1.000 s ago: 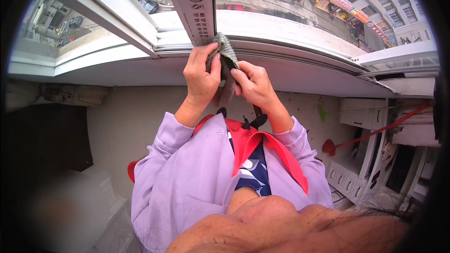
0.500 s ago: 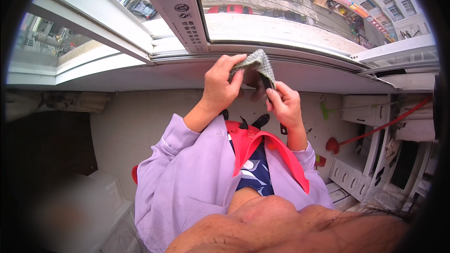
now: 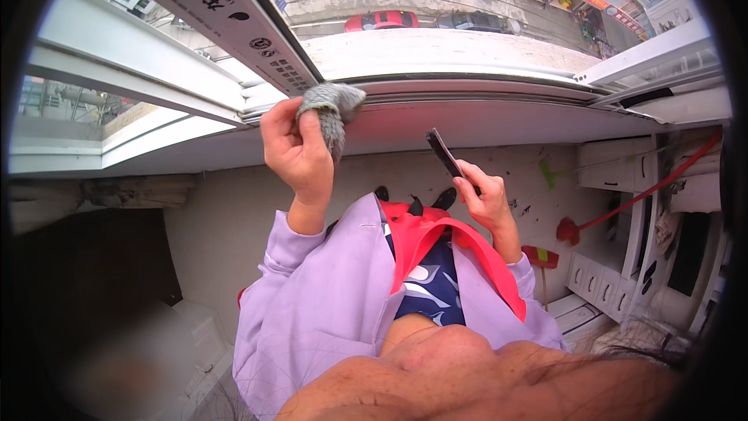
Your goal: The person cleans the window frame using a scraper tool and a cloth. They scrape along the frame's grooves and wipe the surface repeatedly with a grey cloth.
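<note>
A bunched grey-green cloth [image 3: 333,114] is pinched in my left hand [image 3: 300,152], beside the lower end of the white window frame post [image 3: 269,39]. My right hand [image 3: 483,191] is closed on the near end of a slim dark bar-like tool [image 3: 444,153]. The tool tilts up and leftward, apart from the cloth, and its far end points toward the wall under the window. Its exact kind is hard to make out. The cloth hides part of my left fingers.
The window track [image 3: 467,92] runs across in front of me above a pale sill wall. A red-handled tool [image 3: 623,203] leans at the right, by white drawers [image 3: 600,284]. A red dustpan [image 3: 540,257] stands on the floor [image 3: 234,218]. A street with a red car [image 3: 380,21] shows outside.
The cloth has come off the dark tool. My left hand has moved left with the cloth to the frame post; my right hand has drawn slightly down and right with the tool.
</note>
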Motion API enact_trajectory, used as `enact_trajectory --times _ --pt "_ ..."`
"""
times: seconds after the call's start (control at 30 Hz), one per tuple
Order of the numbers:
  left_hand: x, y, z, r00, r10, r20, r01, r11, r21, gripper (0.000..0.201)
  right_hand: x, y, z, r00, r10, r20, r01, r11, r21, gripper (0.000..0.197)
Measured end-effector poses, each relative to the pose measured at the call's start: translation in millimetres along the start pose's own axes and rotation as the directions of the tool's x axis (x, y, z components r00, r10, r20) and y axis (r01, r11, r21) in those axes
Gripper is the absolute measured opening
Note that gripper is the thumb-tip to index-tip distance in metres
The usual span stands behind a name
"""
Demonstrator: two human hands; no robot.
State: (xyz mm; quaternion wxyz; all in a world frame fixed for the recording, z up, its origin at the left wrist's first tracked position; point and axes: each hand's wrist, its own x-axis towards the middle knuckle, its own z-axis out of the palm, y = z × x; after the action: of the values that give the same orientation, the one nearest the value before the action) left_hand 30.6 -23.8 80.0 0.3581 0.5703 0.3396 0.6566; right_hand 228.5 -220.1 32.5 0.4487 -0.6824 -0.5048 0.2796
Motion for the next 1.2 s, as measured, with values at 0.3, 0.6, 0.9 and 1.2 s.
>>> enact_trajectory --times 0.3,0.6,0.9,1.2 --pt "-14 -32 46 0.897 0.377 0.231 -0.436 0.665 0.606 0.027 -14 5 -48 0.998 0.017 -0.066 -0.014 0.999 0.046 0.029" --pt "-65 -15 144 0.83 0.368 0.419 -0.528 0.76 0.379 0.033 -16 33 -115 0.993 -0.001 -0.118 0.016 0.992 0.123 0.029" --pt "-74 -14 156 0.839 0.367 0.402 -0.536 0.688 0.489 0.03 -21 62 -158 0.988 0.011 -0.156 0.009 0.992 0.127 0.028" --pt "-67 -10 141 0.933 0.303 0.197 -0.355 0.669 0.653 0.027 -17 78 -177 0.993 0.012 -0.117 0.008 0.985 0.174 0.029"
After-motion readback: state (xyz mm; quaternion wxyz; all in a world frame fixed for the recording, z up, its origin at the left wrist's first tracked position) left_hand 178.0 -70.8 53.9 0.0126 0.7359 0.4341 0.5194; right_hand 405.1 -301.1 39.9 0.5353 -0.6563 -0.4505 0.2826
